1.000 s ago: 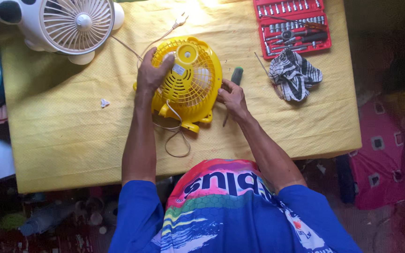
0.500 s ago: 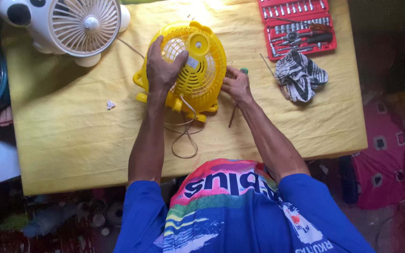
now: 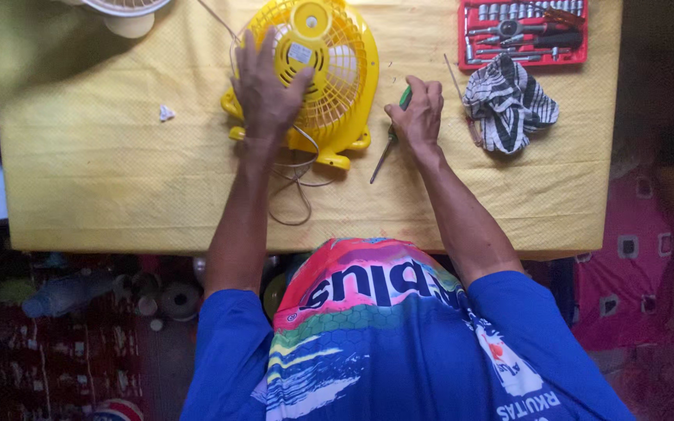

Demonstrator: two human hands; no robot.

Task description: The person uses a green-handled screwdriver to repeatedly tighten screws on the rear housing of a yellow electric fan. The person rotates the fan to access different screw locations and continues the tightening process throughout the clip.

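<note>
While the left hand presses it, the yellow fan lies flat.

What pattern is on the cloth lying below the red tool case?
The cloth has black and white stripes, seen best in the head view.

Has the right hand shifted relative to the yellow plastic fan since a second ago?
Yes. The right hand, gripping a green-handled screwdriver, has come off the yellow plastic fan and now rests on the yellow tablecloth, nearer the striped rag.
</note>
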